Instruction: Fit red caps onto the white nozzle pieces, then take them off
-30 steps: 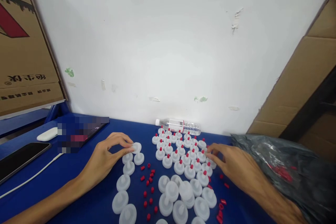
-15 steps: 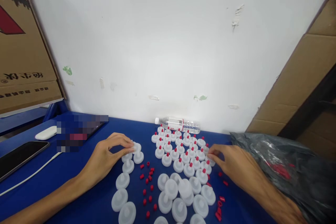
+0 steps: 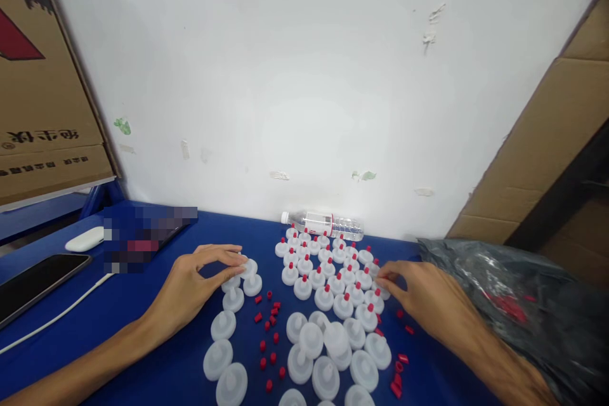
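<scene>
White, scuffed wall (image 3: 295,76) meets the back edge of a blue tabletop (image 3: 259,238). At far left stands a printed brown cardboard box (image 3: 52,95), with a dark-screened phone (image 3: 40,285) near it. Next, the left hand (image 3: 193,279) pinches a translucent white plastic disc (image 3: 250,268) atop a column of spouted discs (image 3: 223,325). Rightward, small red caps (image 3: 276,338) dot a blue lane, beside heaped uncapped discs (image 3: 326,379) and, further back, packed red-capped discs (image 3: 324,299) below a clear plastic bottle (image 3: 318,223). At that group's right edge the right hand (image 3: 423,292) curls its fingers; whether they grip cannot be told. A grey plastic bag (image 3: 537,330) crowds that forearm, brown cardboard (image 3: 518,146) beyond.
</scene>
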